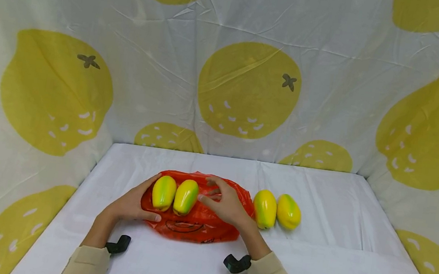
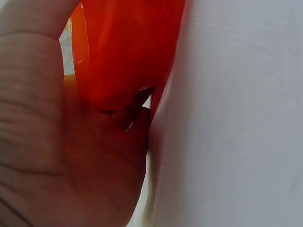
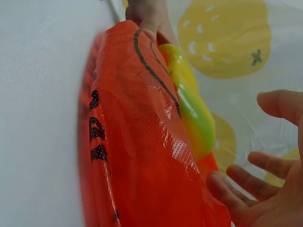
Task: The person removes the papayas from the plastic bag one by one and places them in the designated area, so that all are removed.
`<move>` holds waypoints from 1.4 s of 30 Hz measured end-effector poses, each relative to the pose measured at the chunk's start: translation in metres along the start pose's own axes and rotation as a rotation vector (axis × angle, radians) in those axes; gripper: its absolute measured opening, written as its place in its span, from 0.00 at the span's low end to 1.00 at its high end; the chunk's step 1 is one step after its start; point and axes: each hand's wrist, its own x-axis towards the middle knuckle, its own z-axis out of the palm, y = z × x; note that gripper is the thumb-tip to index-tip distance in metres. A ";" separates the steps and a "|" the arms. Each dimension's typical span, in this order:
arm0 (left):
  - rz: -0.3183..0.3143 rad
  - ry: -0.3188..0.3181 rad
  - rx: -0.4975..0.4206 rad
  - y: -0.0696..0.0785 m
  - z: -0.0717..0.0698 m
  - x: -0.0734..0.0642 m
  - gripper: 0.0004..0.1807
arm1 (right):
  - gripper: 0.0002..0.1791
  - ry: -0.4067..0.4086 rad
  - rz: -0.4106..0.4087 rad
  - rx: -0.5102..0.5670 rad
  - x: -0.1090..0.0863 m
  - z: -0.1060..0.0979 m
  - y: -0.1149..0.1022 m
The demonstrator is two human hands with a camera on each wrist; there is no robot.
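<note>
A red plastic bag (image 1: pixel 211 228) with black print lies spread on the white table. Side by side at its left part sit two glossy yellow-green mangoes, the left one (image 1: pixel 163 193) and the right one (image 1: pixel 185 197); red film shows around them. My left hand (image 1: pixel 132 202) grips the bag's left end, its thumb in front and fingers toward the back. In the left wrist view, red film (image 2: pixel 128 47) runs into the palm. My right hand (image 1: pixel 227 205) hovers over the bag beside the right mango, fingers spread and holding nothing.
Two more mangoes, one (image 1: pixel 264 209) next to the bag's right end and another (image 1: pixel 288 212) beyond it, rest on the white tablecloth (image 1: pixel 332 263). Cloth walls with a yellow fruit print (image 1: pixel 250 90) enclose the table at the back and both sides.
</note>
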 end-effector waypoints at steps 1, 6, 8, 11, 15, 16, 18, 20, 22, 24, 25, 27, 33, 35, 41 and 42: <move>-0.001 -0.002 0.002 0.000 0.000 0.000 0.72 | 0.39 -0.001 0.003 -0.002 0.001 0.001 0.000; -0.007 -0.002 0.005 0.000 0.000 0.000 0.72 | 0.38 0.000 0.002 0.001 0.005 0.008 0.002; -0.006 -0.002 0.001 0.000 0.000 0.000 0.72 | 0.38 -0.001 0.003 0.005 0.007 0.011 0.004; -0.004 -0.002 -0.007 0.001 0.000 0.000 0.72 | 0.38 -0.002 0.008 0.014 0.008 0.014 0.004; -0.002 -0.005 -0.010 0.001 0.001 0.000 0.72 | 0.38 0.006 0.021 0.011 0.009 0.018 0.003; -0.003 -0.005 -0.011 0.001 0.001 0.000 0.72 | 0.38 0.008 0.027 0.005 0.009 0.019 0.003; -0.004 -0.005 -0.009 0.000 0.001 0.000 0.71 | 0.37 0.013 0.038 -0.009 0.009 0.021 0.002; -0.009 -0.004 -0.009 0.000 0.002 0.000 0.71 | 0.38 0.016 0.051 -0.022 0.009 0.023 0.000; -0.013 -0.002 -0.007 0.000 0.002 0.000 0.71 | 0.39 0.017 0.068 -0.041 0.010 0.026 -0.001; -0.018 -0.002 -0.008 0.000 0.001 0.000 0.72 | 0.39 0.020 0.076 -0.056 0.011 0.029 -0.002; -0.021 -0.001 -0.008 0.000 0.001 0.000 0.72 | 0.40 0.023 0.079 -0.063 0.011 0.030 -0.002; -0.025 -0.001 -0.009 0.001 0.001 0.000 0.72 | 0.41 0.026 0.091 -0.077 0.012 0.034 -0.002; -0.022 -0.006 -0.012 0.002 0.001 0.000 0.71 | 0.49 0.031 0.126 -0.089 0.015 0.043 -0.005; -0.018 -0.005 -0.012 0.001 0.001 0.000 0.71 | 0.51 0.031 0.131 -0.099 0.016 0.045 -0.005; -0.012 -0.003 -0.014 0.000 0.001 -0.001 0.71 | 0.55 0.031 0.145 -0.131 0.019 0.050 -0.004; -0.012 -0.003 -0.015 0.000 0.001 -0.001 0.71 | 0.56 0.028 0.146 -0.136 0.019 0.051 -0.004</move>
